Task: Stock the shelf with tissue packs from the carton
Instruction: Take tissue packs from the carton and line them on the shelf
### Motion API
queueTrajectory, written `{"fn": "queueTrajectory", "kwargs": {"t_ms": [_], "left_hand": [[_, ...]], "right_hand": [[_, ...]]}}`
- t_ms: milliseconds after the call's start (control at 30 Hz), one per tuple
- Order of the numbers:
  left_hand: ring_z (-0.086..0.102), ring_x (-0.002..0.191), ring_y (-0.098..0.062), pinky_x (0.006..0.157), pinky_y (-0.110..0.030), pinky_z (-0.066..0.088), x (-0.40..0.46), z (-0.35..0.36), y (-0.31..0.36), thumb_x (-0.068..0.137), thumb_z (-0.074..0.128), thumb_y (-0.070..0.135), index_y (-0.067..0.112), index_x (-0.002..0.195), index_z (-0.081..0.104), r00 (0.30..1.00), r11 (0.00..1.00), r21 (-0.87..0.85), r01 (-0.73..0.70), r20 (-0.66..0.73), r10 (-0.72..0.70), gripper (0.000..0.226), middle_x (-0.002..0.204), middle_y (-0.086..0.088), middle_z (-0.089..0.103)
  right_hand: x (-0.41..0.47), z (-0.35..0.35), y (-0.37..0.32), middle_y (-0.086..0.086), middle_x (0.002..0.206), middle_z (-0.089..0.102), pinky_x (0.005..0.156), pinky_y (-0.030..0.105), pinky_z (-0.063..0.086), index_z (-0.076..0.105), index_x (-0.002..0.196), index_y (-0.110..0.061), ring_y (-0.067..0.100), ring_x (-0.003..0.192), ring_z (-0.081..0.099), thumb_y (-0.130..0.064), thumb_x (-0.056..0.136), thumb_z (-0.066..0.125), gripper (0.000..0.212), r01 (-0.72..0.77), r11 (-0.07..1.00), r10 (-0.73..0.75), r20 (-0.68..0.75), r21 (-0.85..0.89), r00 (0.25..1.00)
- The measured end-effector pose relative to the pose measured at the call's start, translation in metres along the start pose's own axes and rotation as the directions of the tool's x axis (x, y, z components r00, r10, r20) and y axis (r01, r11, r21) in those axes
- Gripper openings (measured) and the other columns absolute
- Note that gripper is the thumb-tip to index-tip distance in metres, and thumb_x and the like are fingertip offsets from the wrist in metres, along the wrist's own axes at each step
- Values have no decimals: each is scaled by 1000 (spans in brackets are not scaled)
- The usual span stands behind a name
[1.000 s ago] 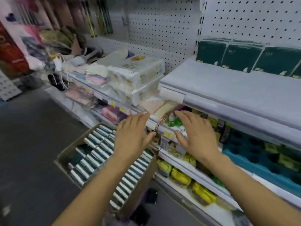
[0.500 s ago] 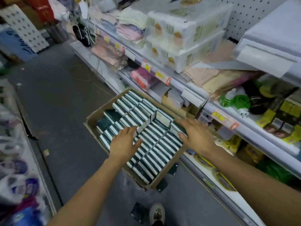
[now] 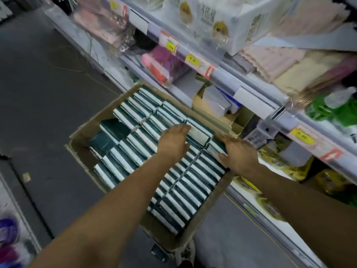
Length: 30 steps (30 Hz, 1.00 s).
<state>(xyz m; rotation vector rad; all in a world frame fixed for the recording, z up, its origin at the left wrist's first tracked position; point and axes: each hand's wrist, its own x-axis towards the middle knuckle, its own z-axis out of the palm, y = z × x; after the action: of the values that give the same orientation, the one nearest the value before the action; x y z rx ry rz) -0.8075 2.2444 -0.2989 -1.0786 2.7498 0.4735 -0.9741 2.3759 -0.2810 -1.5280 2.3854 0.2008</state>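
Both hands down in the carton, bracketing a block of tissue packs that is not yet lifted.

At nine o'clock on the floor sits the one cardboard carton (image 3: 81, 132), its near corner torn; dark-green-and-white tissue packs (image 3: 181, 190) stand on edge in two long rows, too many and too blurred for me to count, with two more lying flat at the carton's ten o'clock corner. The left hand (image 3: 173, 141) rests on the pack tops, fingers straight and together. At three o'clock from it, the right hand (image 3: 238, 153) lies against the row's shelf-side end, fingers extended, tips hidden. I'd worry that squeezing a loose block from both ends lets the middle packs drop out, or that the carton's wall snags it. The shelf (image 3: 257, 89) overhead at one o'clock already looks crowded.
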Motion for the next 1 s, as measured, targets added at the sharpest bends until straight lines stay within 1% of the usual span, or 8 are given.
{"fn": "queueTrajectory", "kwargs": {"t_ms": [200, 400, 600, 733, 767, 833, 900, 1000], "left_hand": [[28, 144, -22, 120, -48, 9, 60, 30, 21, 89, 62, 16, 23, 151, 28, 995, 976, 200, -82, -42, 93, 71, 154, -1, 34], [31, 128, -25, 111, -46, 24, 72, 43, 19, 85, 69, 28, 33, 136, 47, 977, 898, 423, -121, -107, 183, 56, 133, -3, 38], [40, 129, -22, 115, -41, 19, 52, 13, 13, 86, 64, 24, 26, 130, 52, 969, 972, 180, -149, -172, 180, 45, 135, 2, 49], [60, 99, -30, 92, -37, 38, 18, -33, 26, 90, 62, 35, 15, 125, 49, 977, 967, -237, 90, -167, -132, 42, 92, -2, 60], [61, 92, -32, 83, -37, 44, 9, -43, 29, 90, 64, 35, 12, 121, 49, 966, 888, -423, 181, -92, -241, 41, 87, -4, 59], [64, 91, -30, 79, -41, 53, -9, -60, 38, 89, 68, 32, 10, 115, 52, 928, 595, -748, 294, 74, -366, 38, 98, -8, 65], [66, 95, -27, 82, -40, 55, -27, -75, 49, 91, 68, 27, 11, 118, 55, 912, 378, -873, 307, 157, -379, 34, 114, -10, 67], [69, 87, -26, 65, -36, 58, -53, -103, 70, 94, 64, 27, 11, 124, 52, 889, 43, -941, 336, 302, -345, 37, 112, -12, 69]], "right_hand": [[11, 33, 7, 9, 136, 51, 98, 36, 39, 38, 141, -12, 27, 127, 45, -60, 88, 54, 74, -47, 984, 54, 36, -170, 998], [18, 44, -3, 7, 128, 59, 104, 40, 38, 50, 133, -11, 26, 129, 41, -28, 91, 57, 47, -82, 972, 97, 58, -219, 994], [-10, 15, 1, 4, 119, 62, 93, 36, 37, 58, 122, -16, 24, 121, 45, -33, 87, 51, 40, -134, 991, 134, -109, 7, 985], [-42, -26, 9, 2, 121, 61, 76, 34, 42, 54, 130, -22, 23, 116, 50, -32, 89, 53, 42, -133, 962, 182, -199, 237, 963], [-50, -37, 11, 2, 116, 61, 68, 33, 40, 54, 127, -22, 24, 111, 52, -32, 90, 53, 38, -122, 960, 182, -232, 251, 956], [-64, -55, 13, 1, 103, 61, 59, 33, 39, 53, 117, -22, 25, 100, 55, -31, 90, 52, 28, -72, 961, 159, -322, 266, 933], [-77, -72, 12, -1, 97, 59, 61, 38, 47, 50, 111, -22, 25, 92, 57, -27, 91, 52, 21, 32, 951, 107, -424, 307, 899], [-95, -100, 8, 2, 109, 58, 67, 36, 48, 52, 116, -17, 19, 102, 51, -15, 88, 59, 29, 227, 912, -3, -548, 341, 836]]}}
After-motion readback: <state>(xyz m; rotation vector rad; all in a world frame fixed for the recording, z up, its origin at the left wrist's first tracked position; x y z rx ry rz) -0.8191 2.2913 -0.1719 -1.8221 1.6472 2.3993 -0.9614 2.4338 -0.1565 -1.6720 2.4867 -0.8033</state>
